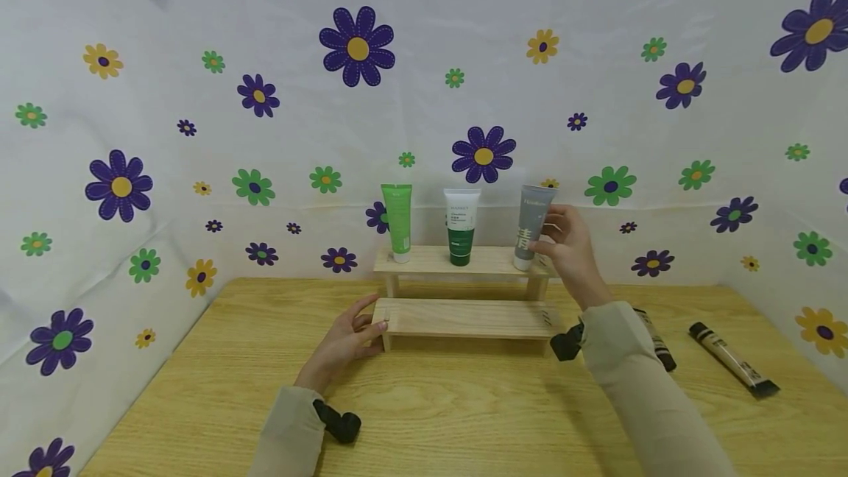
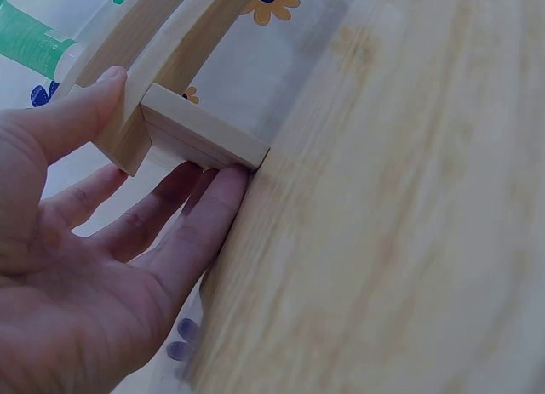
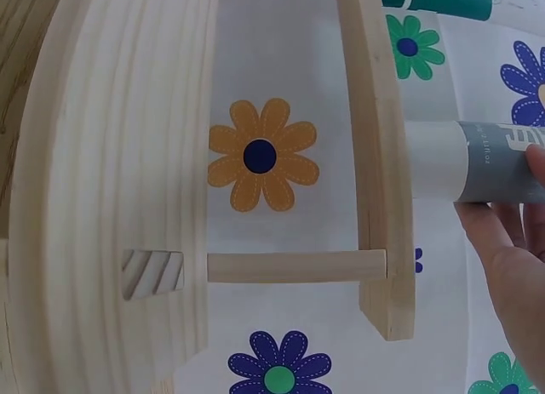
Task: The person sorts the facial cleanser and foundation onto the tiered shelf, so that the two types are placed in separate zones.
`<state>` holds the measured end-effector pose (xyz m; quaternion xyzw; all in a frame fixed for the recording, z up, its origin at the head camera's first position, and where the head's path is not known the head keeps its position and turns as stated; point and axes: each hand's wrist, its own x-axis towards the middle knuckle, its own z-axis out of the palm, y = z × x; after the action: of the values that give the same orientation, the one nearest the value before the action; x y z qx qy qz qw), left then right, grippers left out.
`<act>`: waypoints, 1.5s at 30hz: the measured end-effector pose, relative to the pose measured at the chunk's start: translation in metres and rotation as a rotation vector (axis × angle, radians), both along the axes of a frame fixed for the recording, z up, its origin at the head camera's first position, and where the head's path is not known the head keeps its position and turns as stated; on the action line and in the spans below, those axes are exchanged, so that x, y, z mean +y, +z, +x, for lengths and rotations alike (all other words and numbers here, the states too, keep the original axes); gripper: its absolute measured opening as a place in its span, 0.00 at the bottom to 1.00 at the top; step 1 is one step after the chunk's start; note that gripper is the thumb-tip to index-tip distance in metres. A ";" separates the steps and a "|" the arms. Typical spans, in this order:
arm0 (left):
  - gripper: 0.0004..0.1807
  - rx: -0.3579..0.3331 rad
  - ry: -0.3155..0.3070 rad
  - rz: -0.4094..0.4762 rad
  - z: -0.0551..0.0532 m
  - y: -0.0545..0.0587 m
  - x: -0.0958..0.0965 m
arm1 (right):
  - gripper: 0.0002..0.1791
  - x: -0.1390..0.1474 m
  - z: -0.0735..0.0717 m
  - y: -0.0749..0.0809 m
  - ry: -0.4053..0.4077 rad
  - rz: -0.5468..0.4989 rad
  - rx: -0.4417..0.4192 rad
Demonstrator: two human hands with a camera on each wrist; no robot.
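Grey tube [image 1: 535, 210] at right end of wooden upper step [image 1: 427, 262].
My right hand [image 1: 571, 243] pinches it, thumb opposing fingers, tube leaning slightly; my left hand [image 1: 346, 333] grips the lower step's [image 1: 464, 317] left end. White-and-green tube [image 1: 461, 223] stands beside.

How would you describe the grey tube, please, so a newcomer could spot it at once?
Start at the two-step wooden stand on the table. At the right end of its upper shelf, the right hand holds the grey tube. Its grey body with large pale lettering sets it apart from the white-and-green tube and the green tube to its left.
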<state>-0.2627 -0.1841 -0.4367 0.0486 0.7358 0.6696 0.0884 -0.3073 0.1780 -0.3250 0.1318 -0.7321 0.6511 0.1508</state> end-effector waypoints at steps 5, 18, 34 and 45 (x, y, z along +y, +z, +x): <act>0.35 -0.004 0.001 0.000 0.001 0.000 0.000 | 0.30 -0.001 -0.003 -0.002 0.003 0.026 0.014; 0.35 -0.022 -0.005 0.020 0.000 0.000 -0.001 | 0.30 0.001 -0.007 -0.005 -0.002 0.131 0.060; 0.36 -0.006 -0.019 0.018 -0.001 -0.002 -0.001 | 0.32 0.011 -0.004 -0.006 -0.006 0.135 0.052; 0.35 -0.013 -0.010 0.016 0.001 0.000 0.000 | 0.29 0.040 0.008 -0.011 -0.030 0.196 0.107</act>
<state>-0.2614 -0.1845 -0.4369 0.0487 0.7296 0.6754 0.0960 -0.2995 0.2176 -0.3358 0.1694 -0.7851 0.5661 0.1856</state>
